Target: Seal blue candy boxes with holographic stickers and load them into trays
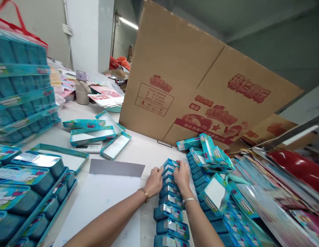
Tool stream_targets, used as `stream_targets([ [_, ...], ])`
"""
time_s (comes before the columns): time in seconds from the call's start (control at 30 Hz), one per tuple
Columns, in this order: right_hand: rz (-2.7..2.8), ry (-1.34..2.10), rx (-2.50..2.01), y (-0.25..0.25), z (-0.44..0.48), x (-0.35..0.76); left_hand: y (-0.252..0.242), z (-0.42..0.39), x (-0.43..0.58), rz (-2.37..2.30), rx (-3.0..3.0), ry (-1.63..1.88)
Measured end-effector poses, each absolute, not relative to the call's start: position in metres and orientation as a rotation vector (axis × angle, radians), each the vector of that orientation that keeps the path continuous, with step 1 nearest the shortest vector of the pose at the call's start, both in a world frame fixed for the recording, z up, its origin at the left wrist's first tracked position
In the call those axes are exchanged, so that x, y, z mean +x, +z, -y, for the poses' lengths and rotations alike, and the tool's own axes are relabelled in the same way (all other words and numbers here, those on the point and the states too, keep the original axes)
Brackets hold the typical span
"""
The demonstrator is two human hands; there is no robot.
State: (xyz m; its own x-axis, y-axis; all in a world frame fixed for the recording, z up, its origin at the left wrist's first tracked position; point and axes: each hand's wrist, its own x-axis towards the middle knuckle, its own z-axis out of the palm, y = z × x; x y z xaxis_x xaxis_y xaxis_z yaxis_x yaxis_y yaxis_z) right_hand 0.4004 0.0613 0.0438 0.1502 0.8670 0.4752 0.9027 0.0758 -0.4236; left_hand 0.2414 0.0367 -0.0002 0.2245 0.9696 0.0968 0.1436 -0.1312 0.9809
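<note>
A row of several small teal packs (171, 206) runs down the white table toward me. My left hand (154, 181) presses on the left side of the row's far end, fingers curled against the packs. On the right side of the same packs rests my right hand (181, 176), with its fingers bent over their tops. Both hands squeeze the far packs between them. A loose heap of more teal packs and small box lids (209, 154) lies just right of my right hand.
A big brown carton (190, 82) stands tilted behind the row. Trays filled with teal packs (22, 185) sit at the left, with a taller stack (20, 89) behind them. Empty teal trays (97, 133), a grey sheet (115, 168) and glossy printed sheets (283, 206) surround the hands.
</note>
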Motion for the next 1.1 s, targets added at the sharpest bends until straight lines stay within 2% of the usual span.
stream_targets([
  [0.13, 1.918, 0.010, -1.600, 0.057, -0.063, 0.353, 0.011, -0.011, 0.187, -1.072, 1.247, 1.034],
  [0.3, 2.497, 0.338, -1.367, 0.067, -0.050, 0.280, 0.011, 0.020, 0.130, -0.921, 0.361, 1.015],
  [0.43, 2.799, 0.318, -1.227, 0.070, -0.011, 0.261, -0.005, 0.021, 0.119, -0.663, 0.110, 1.173],
  [0.57, 2.810, 0.401, -1.257, 0.069, 0.006, 0.267, -0.020, 0.025, 0.128, -0.717, -0.010, 1.236],
  [0.7, 2.519, 0.430, -1.451, 0.066, -0.015, 0.267, -0.023, 0.036, 0.135, -0.751, 0.074, 1.264],
  [0.87, 2.561, 0.546, -1.456, 0.059, -0.030, 0.259, -0.018, 0.043, 0.138, -0.719, 0.191, 1.327],
  [1.1, 2.551, 0.374, -1.448, 0.062, -0.014, 0.262, -0.018, 0.044, 0.142, -0.662, 0.130, 1.445],
])
